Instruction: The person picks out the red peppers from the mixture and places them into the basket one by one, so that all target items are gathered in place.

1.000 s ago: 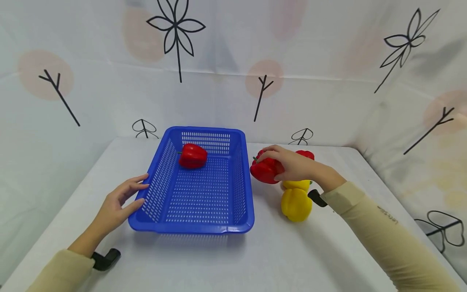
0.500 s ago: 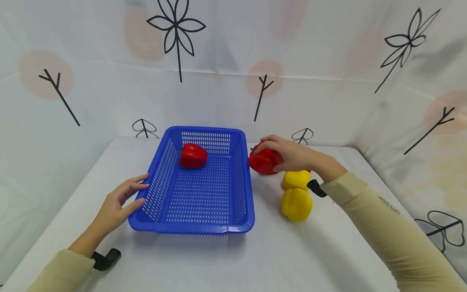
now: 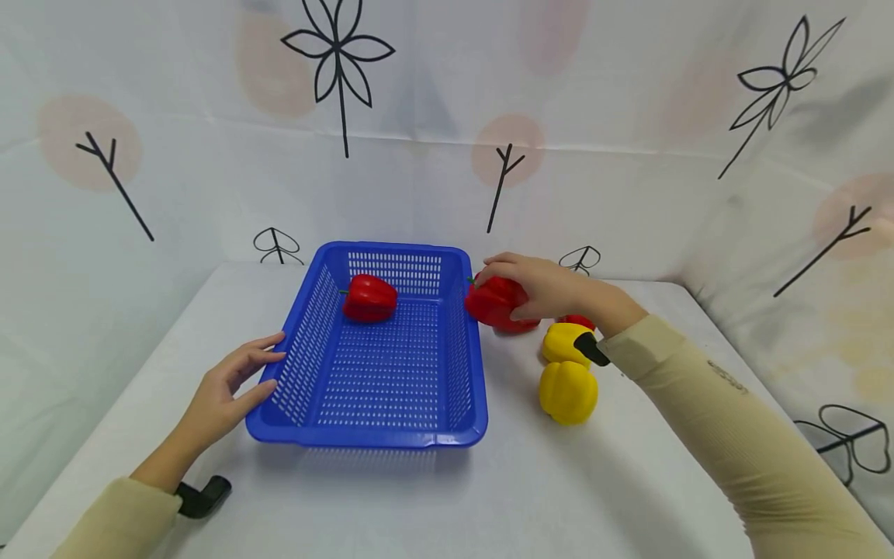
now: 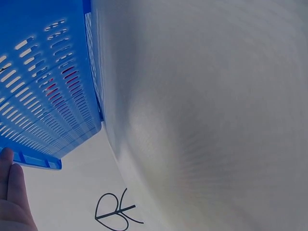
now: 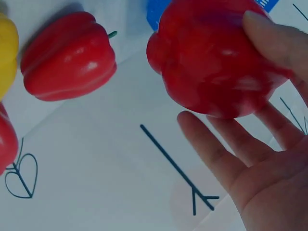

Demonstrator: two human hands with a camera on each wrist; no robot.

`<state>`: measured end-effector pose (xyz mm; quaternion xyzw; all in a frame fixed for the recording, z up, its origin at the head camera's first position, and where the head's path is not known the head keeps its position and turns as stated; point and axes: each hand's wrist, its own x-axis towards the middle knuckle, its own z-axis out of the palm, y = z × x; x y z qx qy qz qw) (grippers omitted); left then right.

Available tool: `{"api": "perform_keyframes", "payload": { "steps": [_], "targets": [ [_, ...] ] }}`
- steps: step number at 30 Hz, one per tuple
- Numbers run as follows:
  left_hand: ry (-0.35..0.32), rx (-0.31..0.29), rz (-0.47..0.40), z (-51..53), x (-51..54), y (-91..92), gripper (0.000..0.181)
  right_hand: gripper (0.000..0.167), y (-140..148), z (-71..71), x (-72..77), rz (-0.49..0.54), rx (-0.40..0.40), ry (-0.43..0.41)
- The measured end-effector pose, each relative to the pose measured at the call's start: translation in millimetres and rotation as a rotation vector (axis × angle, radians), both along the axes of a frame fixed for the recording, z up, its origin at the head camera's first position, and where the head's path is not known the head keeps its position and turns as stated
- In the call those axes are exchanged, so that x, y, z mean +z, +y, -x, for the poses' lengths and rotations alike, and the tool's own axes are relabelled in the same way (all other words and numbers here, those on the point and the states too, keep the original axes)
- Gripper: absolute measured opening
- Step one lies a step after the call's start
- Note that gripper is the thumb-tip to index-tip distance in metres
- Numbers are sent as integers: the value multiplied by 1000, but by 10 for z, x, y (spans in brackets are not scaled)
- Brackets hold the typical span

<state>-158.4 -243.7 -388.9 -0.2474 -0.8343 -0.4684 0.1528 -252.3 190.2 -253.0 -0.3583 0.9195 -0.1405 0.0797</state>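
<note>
My right hand (image 3: 541,287) grips a red bell pepper (image 3: 492,303) beside the upper right rim of a blue plastic basket (image 3: 477,373). Held off the table, this bell pepper (image 5: 211,57) sits between thumb and fingers in the right wrist view. Inside the basket, near its far left corner, lies another red bell pepper (image 3: 370,298). My left hand (image 3: 226,388) rests its fairly straight fingertips against the basket's left rim. Only a few fingers of the left hand (image 4: 17,204) show in the left wrist view.
Below the held one lies a red bell pepper (image 5: 72,57) on the white table (image 3: 531,497). Two yellow bell peppers (image 3: 568,393) stand to the right of the basket, with a partly hidden red bell pepper (image 3: 581,319) behind them. A patterned cloth (image 3: 433,194) hangs behind.
My right hand has moved left and away from me with the red bell pepper, up to the basket's right rim. The left hand and the basket stay put.
</note>
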Motion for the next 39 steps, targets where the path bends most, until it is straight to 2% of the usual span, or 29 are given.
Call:
{"api": "perform_keyframes", "payload": {
  "steps": [11, 20, 25, 39],
  "targets": [
    [-4, -4, -4, -2, 1, -3, 34, 66, -144, 84, 56, -15, 70, 7],
    [-5, -2, 4, 3, 7, 5, 33, 67, -231, 178, 53, 2, 65, -5],
    [-1, -4, -4, 0, 0, -2, 33, 65, -297, 222, 54, 5, 91, 14],
    [-2, -5, -6, -10, -11, 7, 34, 68, -434, 273, 93, -32, 56, -23]
  ]
}}
